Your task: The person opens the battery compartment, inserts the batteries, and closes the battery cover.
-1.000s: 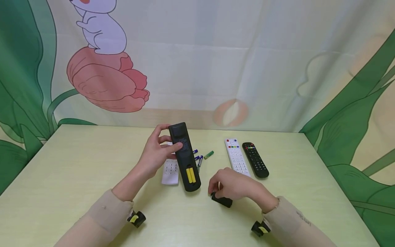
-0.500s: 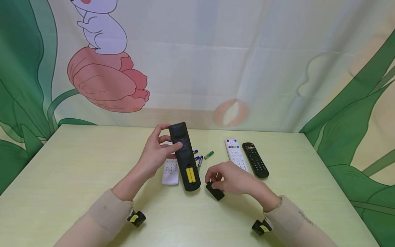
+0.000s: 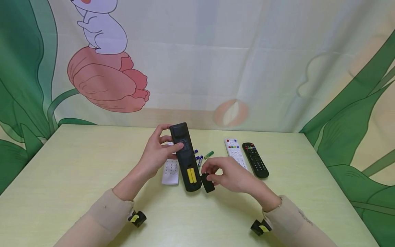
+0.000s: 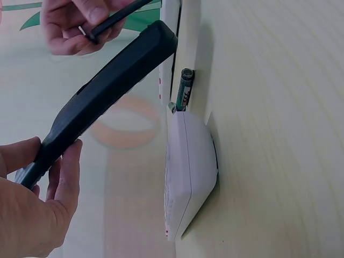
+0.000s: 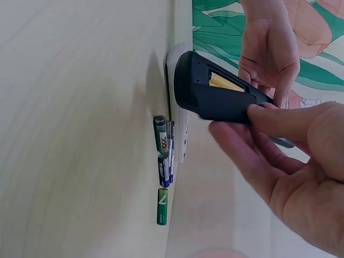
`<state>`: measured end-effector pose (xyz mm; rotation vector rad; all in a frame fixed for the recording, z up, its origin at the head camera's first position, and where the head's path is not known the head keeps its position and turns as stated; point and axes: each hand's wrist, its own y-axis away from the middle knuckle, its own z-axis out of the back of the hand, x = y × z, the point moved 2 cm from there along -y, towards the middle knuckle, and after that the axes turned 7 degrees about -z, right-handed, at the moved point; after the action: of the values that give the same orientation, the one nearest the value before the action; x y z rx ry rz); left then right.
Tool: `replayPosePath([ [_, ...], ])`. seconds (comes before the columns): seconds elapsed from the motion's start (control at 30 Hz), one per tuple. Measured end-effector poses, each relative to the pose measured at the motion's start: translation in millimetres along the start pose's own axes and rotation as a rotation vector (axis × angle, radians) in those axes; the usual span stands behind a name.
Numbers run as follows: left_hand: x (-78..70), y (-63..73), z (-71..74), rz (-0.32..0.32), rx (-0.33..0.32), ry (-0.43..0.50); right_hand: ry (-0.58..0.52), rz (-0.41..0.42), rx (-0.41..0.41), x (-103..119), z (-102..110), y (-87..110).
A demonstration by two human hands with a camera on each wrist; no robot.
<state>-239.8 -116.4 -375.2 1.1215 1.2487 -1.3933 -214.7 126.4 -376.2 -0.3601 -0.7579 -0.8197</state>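
Note:
My left hand [image 3: 157, 151] grips the upper part of a black remote control [image 3: 185, 154], back side up and held above the table. Two yellow batteries [image 3: 191, 175] lie side by side in its uncovered battery compartment. Between thumb and fingers, my right hand [image 3: 231, 173] pinches a small black battery cover [image 3: 207, 183] just right of the remote's lower end. From the right wrist view, the cover [image 5: 226, 105] overlaps the remote near the compartment; whether they touch I cannot tell. In the left wrist view, the cover [image 4: 121, 19] appears apart from the remote [image 4: 107, 86].
A white remote [image 3: 170, 173] lies partly behind the held one. Several loose batteries, among them a green one [image 3: 208, 155], lie behind the hands. Another white remote [image 3: 236, 154] and a black remote [image 3: 255, 160] lie at right. A printed curtain [image 3: 185, 68] hangs behind the table [image 3: 92, 154].
My right hand has lifted the battery cover and moved it left and away from me, up beside the remote, turning it more upright. The left hand and its remote have hardly moved.

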Motion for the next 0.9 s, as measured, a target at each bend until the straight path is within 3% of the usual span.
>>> replayPosePath([
  [0.37, 0.2, 0.9, -3.0, 0.007, 0.011, 0.025, -0.098, 0.073, -0.103, 9.5, -2.4, -2.3],
  [0.9, 0.3, 0.5, -5.5, 0.009, 0.027, 0.052, -0.131, 0.113, -0.138, 9.7, -10.6, -6.3],
])
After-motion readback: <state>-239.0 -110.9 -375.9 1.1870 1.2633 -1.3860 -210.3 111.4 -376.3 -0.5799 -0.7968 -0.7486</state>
